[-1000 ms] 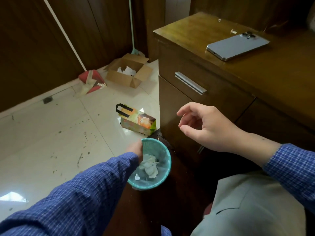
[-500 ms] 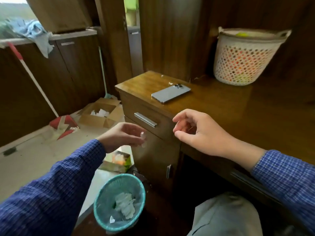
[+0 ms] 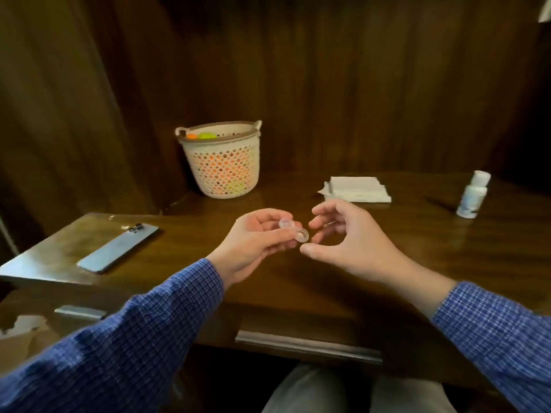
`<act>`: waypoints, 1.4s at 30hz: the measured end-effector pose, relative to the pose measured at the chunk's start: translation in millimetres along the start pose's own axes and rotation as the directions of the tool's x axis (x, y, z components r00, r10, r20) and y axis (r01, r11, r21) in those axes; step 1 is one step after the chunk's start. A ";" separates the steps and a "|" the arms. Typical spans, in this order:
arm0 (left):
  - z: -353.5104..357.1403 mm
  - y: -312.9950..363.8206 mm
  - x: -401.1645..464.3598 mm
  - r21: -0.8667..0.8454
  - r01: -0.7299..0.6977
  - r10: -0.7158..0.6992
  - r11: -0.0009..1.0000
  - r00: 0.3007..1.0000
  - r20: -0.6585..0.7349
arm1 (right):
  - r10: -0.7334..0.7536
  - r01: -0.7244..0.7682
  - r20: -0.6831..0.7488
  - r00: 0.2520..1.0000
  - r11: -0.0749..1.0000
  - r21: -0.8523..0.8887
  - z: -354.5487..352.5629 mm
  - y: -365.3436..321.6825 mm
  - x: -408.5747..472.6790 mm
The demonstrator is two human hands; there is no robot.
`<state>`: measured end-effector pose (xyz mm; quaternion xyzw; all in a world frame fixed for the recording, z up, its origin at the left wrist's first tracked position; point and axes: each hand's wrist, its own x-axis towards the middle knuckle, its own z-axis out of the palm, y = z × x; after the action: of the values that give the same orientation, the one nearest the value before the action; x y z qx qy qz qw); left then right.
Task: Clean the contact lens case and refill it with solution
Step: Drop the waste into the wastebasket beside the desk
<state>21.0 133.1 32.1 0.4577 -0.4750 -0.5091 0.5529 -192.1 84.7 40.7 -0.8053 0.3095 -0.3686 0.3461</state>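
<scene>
Left hand pinches the clear contact lens case between thumb and fingers, holding it above the wooden desk, 2 round wells showing. Right hand sits just beside the case, fingers curled loosely, grasping nothing, thumb tip near the lower well. Solution bottle stands upright far right on desk. Folded tissues behind the hands. Phone lies left, perforated basket at the back.
</scene>
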 end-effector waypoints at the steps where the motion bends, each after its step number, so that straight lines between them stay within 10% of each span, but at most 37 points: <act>1: 14.0 -4.0 10.3 0.001 0.008 -0.008 1.000 1.000 0.019 | 0.016 -0.016 -0.027 1.000 1.000 -0.004 -11.4 9.9 -2.6; 22: 71.4 -54.3 117.7 0.134 0.009 -0.036 0.991 0.980 0.197 | 0.106 -0.119 -0.140 0.984 0.989 -0.087 -67.3 115.9 17.4; 32: 41.8 -71.3 118.0 0.690 -0.338 0.146 0.640 0.935 0.323 | 0.196 -0.152 0.119 0.973 0.940 -0.305 -59.7 121.9 31.9; 42: 45.2 -68.1 113.4 0.714 -0.288 0.109 0.638 0.952 0.287 | 0.202 -0.129 0.160 0.966 0.917 -0.377 -63.2 113.8 31.7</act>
<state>-29.1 14.6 -22.7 0.5303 -0.7469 -0.2511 0.3129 -253.9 -24.8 -5.7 -0.8584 0.4043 -0.1933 0.2497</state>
